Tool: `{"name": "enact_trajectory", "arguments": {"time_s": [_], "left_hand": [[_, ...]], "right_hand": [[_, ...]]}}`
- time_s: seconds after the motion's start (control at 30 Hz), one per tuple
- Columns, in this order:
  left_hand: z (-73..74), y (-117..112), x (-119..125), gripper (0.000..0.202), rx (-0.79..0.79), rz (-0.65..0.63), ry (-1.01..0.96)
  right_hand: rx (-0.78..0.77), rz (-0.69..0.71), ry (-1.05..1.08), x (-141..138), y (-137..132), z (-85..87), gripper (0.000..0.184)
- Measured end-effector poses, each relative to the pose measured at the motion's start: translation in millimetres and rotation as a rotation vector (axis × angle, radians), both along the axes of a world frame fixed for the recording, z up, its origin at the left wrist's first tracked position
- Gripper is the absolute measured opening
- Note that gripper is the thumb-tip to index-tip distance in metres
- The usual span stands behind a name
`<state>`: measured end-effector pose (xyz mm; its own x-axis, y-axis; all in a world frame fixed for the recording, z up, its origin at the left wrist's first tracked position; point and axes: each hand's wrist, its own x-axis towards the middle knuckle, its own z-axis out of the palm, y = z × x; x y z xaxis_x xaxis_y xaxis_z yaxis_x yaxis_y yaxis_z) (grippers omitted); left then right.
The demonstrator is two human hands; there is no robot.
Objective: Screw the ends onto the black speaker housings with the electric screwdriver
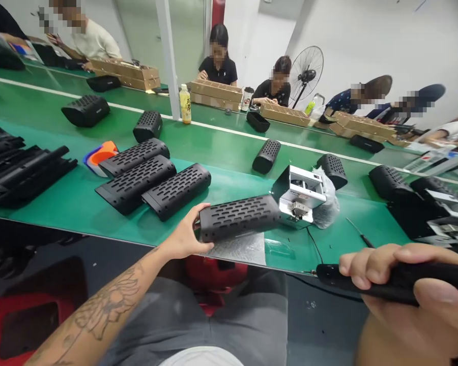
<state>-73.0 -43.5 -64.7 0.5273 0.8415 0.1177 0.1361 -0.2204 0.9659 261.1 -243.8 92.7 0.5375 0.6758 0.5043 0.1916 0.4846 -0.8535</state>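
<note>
My left hand (187, 231) is closed round the left end of a black slotted housing (240, 216), thumb below and fingers above. The housing lies tilted over the table's front edge, above a silvery sheet (240, 248). Near the right edge of the view, my right hand (400, 274) is wrapped round what looks like a black electric screwdriver (334, 273), its small tip pointing left. Just past the housing's right end stands a white metal bracket assembly (303, 195). Three similar slotted housings (177, 190) lie side by side to the left.
Black panels (23, 168) are piled at the left. A thin screwdriver (361, 234) lies at right, near stacked housings and metal parts (442, 208). More housings (266, 155) stand along the green table (221, 145). Several people sit across it, behind cardboard boxes (216, 94).
</note>
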Motion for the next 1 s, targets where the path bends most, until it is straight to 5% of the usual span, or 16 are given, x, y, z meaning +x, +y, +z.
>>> {"name": "enact_trajectory", "arguments": {"time_s": [0.2, 0.57, 1.0], "left_hand": [[-3.4, -3, -16, 0.101, 0.145, -0.128, 0.110], [-9.3, -2, -20, 0.102, 0.208, -0.147, 0.188], [-4.5, 3, -21, 0.097, 0.283, -0.228, 0.226]], "right_hand": [[0.139, 0.252, -0.038, -23, 19, -9.9, 0.019], [0.105, 0.274, -0.034, -29, 66, -40.9, 0.016], [-0.013, 0.388, 0.015, -27, 81, -40.6, 0.027]]}}
